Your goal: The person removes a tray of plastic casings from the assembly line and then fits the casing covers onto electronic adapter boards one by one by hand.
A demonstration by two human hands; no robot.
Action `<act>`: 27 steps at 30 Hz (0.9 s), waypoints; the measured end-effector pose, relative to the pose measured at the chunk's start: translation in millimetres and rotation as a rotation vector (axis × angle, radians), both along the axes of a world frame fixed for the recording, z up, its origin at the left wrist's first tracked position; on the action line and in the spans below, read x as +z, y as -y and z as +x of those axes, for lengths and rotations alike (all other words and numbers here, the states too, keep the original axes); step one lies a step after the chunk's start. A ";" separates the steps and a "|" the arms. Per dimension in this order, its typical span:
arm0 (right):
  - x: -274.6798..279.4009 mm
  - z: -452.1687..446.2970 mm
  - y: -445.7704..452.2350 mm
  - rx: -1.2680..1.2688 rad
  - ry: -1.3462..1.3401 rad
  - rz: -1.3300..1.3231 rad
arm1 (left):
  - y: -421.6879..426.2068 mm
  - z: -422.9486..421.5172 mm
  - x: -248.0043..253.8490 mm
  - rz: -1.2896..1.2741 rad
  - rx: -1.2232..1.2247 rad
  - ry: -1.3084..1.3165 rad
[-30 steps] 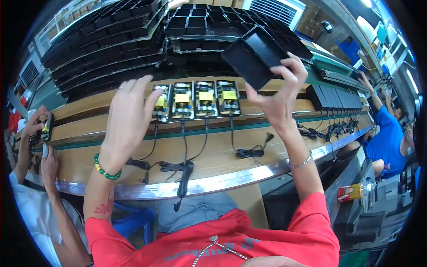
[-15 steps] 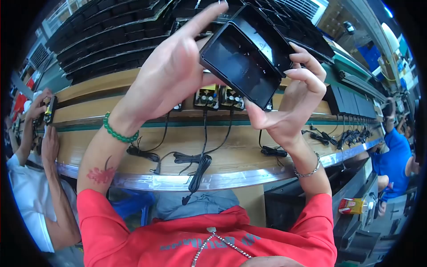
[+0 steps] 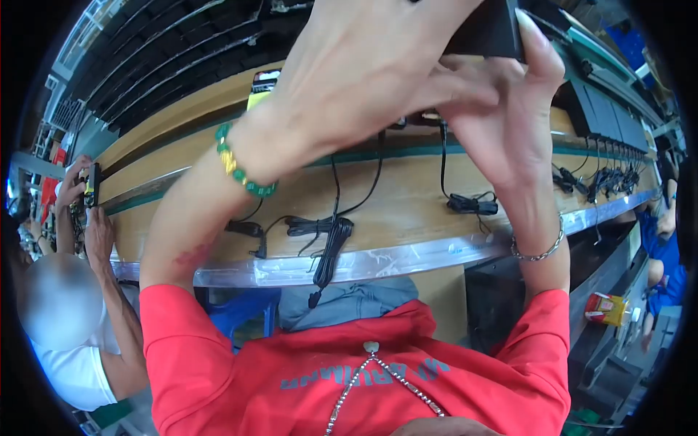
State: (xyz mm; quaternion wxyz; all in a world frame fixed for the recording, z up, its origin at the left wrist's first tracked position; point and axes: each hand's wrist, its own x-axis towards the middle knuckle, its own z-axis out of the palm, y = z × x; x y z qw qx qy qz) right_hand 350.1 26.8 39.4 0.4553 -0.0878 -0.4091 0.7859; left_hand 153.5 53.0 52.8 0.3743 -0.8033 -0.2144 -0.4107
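A black plastic case (image 3: 498, 33) is raised at the top of the head view, partly cut off by the frame. My right hand (image 3: 509, 120) is closed on it, the thumb pressed along its right side. My left hand (image 3: 363, 76) reaches across against the case's left side, its thumb below the case; its other fingertips lie beyond the frame. Beneath my hands, bundled black cables (image 3: 334, 251) lie on the wooden bench (image 3: 407, 211). Another coiled cable (image 3: 472, 205) rests below my right wrist. A small unit with a yellow label (image 3: 262, 87) shows behind my left wrist.
Stacked black trays (image 3: 174, 58) fill the back left. A row of black cases (image 3: 607, 120) with hanging cables stands at the right. At the left, a co-worker's hand (image 3: 99, 232) works at a black case (image 3: 92, 185). A person in blue (image 3: 663, 258) sits at the far right.
The black case has gone up and right, partly out of view, and its open inside no longer shows. My left hand has moved right, across to the case. The whole view has shifted slightly.
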 end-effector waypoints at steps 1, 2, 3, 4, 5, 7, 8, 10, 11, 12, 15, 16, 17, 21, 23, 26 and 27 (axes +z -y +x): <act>-0.5 0.3 3.0 -0.032 -0.034 -0.013 | -4.7 8.4 4.0 -0.025 -0.015 0.021; 1.2 -1.3 7.2 -0.064 -0.068 -0.024 | -1.1 12.2 3.2 -0.053 -0.036 0.019; 8.4 -7.6 14.3 -0.096 -0.102 -0.035 | 8.4 19.5 9.4 -0.080 -0.057 0.017; 5.7 -4.0 11.5 -0.106 -0.107 -0.018 | 18.0 26.8 15.6 -0.107 -0.078 0.015; 3.2 -0.4 8.7 -0.116 -0.113 -0.001 | 14.3 28.1 18.6 -0.208 -0.155 0.003; -1.9 8.2 1.5 -0.066 -0.148 0.096 | -12.5 29.3 16.7 -0.239 -0.320 0.014; -0.7 12.0 2.6 -0.055 -0.150 0.108 | -25.6 30.1 16.0 -0.254 -0.401 0.016; 2.8 18.6 5.3 -0.034 -0.153 0.132 | -7.6 34.5 29.2 -0.257 -0.398 -0.056; 1.4 18.9 4.0 -0.030 -0.160 0.163 | -11.2 36.0 28.7 -0.247 -0.441 -0.058; 1.2 22.5 1.8 -0.029 -0.172 0.165 | -12.8 38.8 29.9 -0.236 -0.484 -0.061; 4.0 34.0 -13.5 0.028 -0.118 0.249 | -2.1 36.8 35.9 -0.343 -0.304 -0.155; 3.3 38.5 -11.6 -0.082 -0.073 0.268 | 4.3 36.8 38.9 -0.377 -0.232 -0.183; 3.2 42.2 -6.5 -0.285 0.000 0.291 | -1.2 31.2 34.4 -0.409 -0.231 -0.186; 25.1 43.7 -5.5 -0.760 0.287 0.274 | 17.6 12.1 24.5 -0.634 -0.018 -0.319; 41.7 55.6 -5.7 -0.593 0.599 0.381 | 28.7 13.6 21.9 -0.730 0.091 -0.406; 15.1 54.5 -11.0 -0.445 1.115 0.966 | 39.0 18.3 12.0 -0.791 0.180 -0.449; 14.5 53.1 -10.1 -0.433 1.173 1.049 | 37.9 17.3 5.3 -0.738 0.161 -0.431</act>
